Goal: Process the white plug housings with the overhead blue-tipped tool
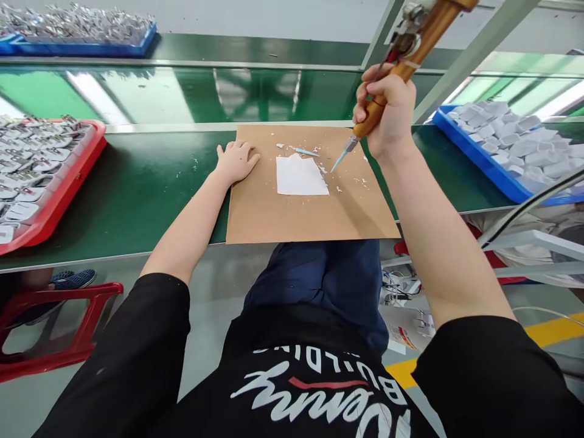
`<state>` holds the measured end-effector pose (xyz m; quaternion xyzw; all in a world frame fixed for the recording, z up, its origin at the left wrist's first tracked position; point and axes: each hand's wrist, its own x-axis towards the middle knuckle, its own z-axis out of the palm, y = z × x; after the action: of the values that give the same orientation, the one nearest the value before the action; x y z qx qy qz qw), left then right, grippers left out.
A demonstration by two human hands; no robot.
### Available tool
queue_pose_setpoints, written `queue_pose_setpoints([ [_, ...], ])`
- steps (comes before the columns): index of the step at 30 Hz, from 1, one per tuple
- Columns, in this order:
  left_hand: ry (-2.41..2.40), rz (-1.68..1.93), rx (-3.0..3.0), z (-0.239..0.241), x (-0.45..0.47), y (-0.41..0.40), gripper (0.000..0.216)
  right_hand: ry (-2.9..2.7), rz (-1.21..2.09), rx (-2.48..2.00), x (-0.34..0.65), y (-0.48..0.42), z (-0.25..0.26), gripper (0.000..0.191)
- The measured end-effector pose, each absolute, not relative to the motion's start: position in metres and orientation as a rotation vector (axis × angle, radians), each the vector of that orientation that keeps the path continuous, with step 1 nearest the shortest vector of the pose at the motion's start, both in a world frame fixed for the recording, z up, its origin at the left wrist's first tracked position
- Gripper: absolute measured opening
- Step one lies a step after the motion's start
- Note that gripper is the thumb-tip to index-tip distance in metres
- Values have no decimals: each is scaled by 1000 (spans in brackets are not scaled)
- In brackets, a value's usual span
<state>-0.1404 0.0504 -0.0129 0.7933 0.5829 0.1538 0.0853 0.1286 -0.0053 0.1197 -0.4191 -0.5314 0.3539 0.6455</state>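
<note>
My right hand [387,109] is closed round the wooden handle of a glue dispensing tool [413,52], held tilted with its pale blue nozzle [341,159] just above the brown cardboard sheet [292,219]. A white paper square [301,177] lies in the middle of the sheet, left of the nozzle. White glue scraps and a loose blue tip [305,151] lie beyond the paper. My left hand [235,161] rests on the cardboard's far left corner with its fingers curled loosely and nothing seen in it.
A red tray [59,194] of small metal-and-white parts sits at the left. A blue tray [483,161] of white plastic housings stands at the right. Another blue tray [91,48] is at the far back left. A red stool [68,304] stands below the green bench [146,188].
</note>
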Motion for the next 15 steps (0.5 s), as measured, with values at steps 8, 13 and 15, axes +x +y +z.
queue_pose_setpoints([
  [8,1776,534,2333,-15,-143,55,39,-1201,764,-1031,130,-17,125,33],
  [13,1799,590,2293,-18,-143,59,35,-1221,763,-1063,127,-16,126,32],
  [15,1808,592,2273,-19,-142,62,36,-1210,754,-1055,126,-14,126,32],
])
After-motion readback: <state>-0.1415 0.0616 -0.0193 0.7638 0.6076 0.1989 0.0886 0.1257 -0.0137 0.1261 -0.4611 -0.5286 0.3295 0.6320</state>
